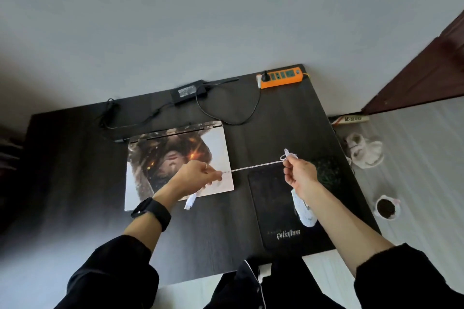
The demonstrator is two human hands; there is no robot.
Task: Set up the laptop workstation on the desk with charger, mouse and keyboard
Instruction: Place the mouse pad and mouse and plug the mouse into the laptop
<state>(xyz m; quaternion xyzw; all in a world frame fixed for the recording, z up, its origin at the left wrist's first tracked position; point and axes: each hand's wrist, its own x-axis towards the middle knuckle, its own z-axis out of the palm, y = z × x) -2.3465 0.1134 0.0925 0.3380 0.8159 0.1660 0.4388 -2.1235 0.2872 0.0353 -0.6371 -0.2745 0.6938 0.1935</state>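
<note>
A white cable is stretched left to right: pinched by the left hand over the closed laptop on the desk, gripped by the right hand above the mousepad (the laptop's edge is nearer the left hand).

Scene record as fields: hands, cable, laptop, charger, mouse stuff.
left hand: pinches white braided cable
right hand: pinches same cable, stretched taut between hands
laptop: closed, on dark desk
charger brick: at desk's back edge, lead runs to orange power strip
mouse pad: black, right of laptop
white mouse: over the pad, partly hidden by right forearm
</note>
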